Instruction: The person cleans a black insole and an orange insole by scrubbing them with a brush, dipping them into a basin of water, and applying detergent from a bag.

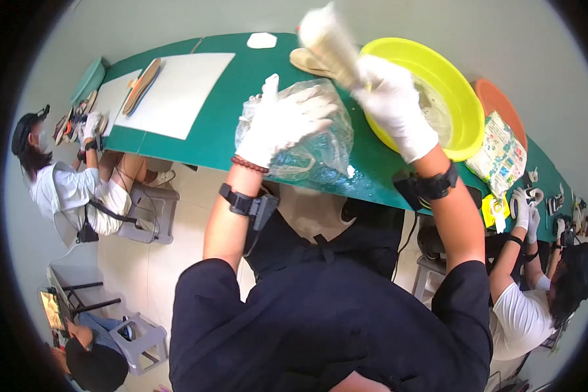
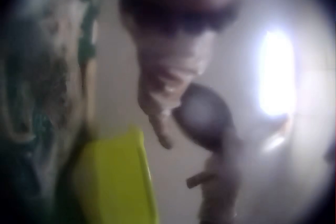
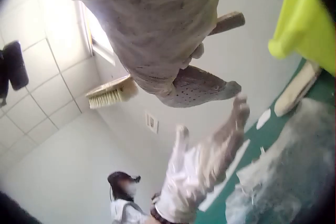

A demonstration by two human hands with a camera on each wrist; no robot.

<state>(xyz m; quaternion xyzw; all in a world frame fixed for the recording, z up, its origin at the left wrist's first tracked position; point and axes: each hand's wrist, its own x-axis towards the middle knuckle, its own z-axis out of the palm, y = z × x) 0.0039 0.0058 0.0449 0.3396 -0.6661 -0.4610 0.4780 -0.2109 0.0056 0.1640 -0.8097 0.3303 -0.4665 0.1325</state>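
Observation:
In the head view my left hand point(image 1: 287, 124) is gloved in white, its fingers extended above a crumpled clear plastic bag point(image 1: 323, 150) on the wet green table. My right hand point(image 1: 395, 104), also gloved, is raised beside the yellow basin and grips a brush. The right wrist view shows pale bristles on that brush point(image 3: 113, 92), and its wooden handle pokes out past the glove. A grey dotted flat piece point(image 3: 202, 85) shows under the right hand, its tip overlapping the left fingertips; I cannot tell what it is. Motion blurs what the right hand holds in the head view.
The yellow basin point(image 1: 460, 140) with water stands to the right, an orange basin point(image 1: 500, 104) behind it. A printed packet point(image 1: 500, 157) leans near it. A beige sole point(image 1: 310, 62) lies at the back; a white sheet point(image 1: 186, 91) and an upright sole point(image 1: 142, 88) sit leftward. People sit on both sides.

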